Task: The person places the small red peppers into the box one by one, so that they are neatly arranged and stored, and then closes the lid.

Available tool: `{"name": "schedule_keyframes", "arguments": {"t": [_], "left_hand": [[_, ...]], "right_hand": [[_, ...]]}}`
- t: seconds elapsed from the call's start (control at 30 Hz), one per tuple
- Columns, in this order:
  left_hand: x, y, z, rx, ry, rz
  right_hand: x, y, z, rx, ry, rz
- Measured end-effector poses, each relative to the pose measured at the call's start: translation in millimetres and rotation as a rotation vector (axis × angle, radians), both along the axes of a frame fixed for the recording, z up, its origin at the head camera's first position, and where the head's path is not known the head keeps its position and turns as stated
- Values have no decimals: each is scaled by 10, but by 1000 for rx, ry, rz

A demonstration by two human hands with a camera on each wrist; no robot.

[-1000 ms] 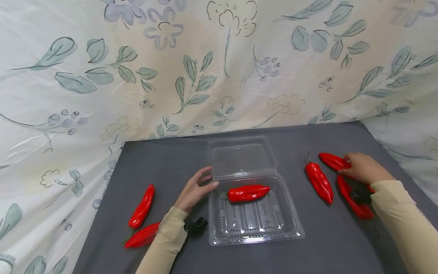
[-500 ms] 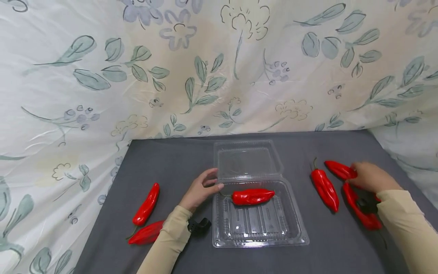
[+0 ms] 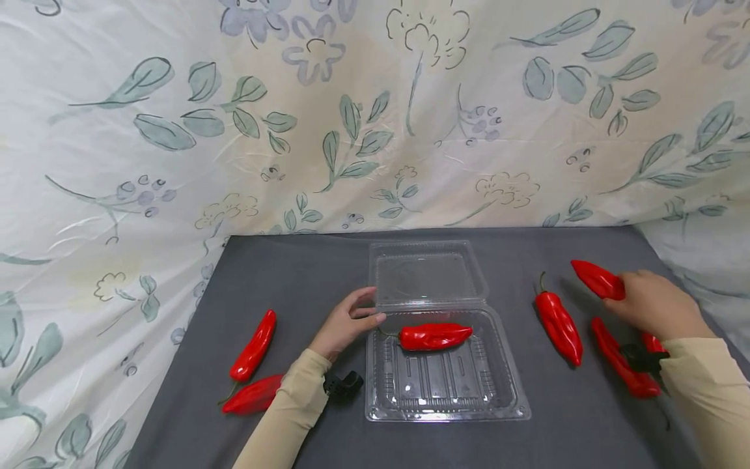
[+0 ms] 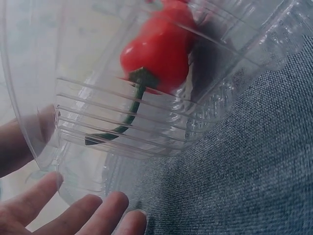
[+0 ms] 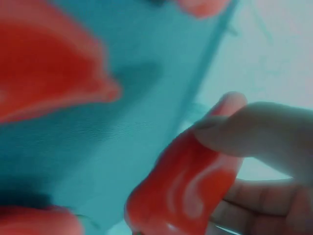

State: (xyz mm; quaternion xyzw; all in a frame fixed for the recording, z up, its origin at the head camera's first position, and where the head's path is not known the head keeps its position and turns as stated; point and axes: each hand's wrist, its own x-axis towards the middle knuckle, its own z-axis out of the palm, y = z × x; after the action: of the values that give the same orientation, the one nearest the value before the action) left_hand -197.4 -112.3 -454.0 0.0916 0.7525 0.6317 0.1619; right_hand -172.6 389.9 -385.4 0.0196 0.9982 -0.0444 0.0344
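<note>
My right hand (image 3: 662,305) grips a long red pepper (image 3: 596,279), thumb on one side and fingers behind it. In the right wrist view the held pepper (image 5: 183,188) points up and right, close above the dark cloth. My left hand (image 3: 346,326) rests at the left rim of a clear plastic clamshell box (image 3: 448,417), its thumb at the edge and fingers loosely spread. Its lid (image 3: 428,273) lies folded back. Inside the box, near the hinge, a red pepper (image 3: 436,337) lies crosswise; its green stem (image 4: 132,115) shows through the wall in the left wrist view.
Right of the box lies a red pepper (image 3: 559,329); another pepper (image 3: 621,361) is below my right hand, with more red partly hidden by the wrist. Two more, an upper pepper (image 3: 253,345) and a lower pepper (image 3: 253,395), lie at left. Floral cloth (image 3: 328,130) hangs behind.
My right hand has lifted the red pepper off the cloth and moved it slightly right. My left hand keeps its place at the box. The head view has shifted a little.
</note>
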Motion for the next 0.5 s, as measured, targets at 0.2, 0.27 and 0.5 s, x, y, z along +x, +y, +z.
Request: {"name": "schedule_keyframes", "arguments": {"t": [0.2, 0.27, 0.5], "left_hand": [[-6, 1, -17, -5, 12, -8], [-7, -4, -25, -4, 17, -12], [4, -14, -34, -20, 21, -9]], "right_hand": [[95, -274, 216, 21, 117, 35], [125, -384, 298, 21, 150, 67], [248, -807, 532, -5, 276, 183]]}}
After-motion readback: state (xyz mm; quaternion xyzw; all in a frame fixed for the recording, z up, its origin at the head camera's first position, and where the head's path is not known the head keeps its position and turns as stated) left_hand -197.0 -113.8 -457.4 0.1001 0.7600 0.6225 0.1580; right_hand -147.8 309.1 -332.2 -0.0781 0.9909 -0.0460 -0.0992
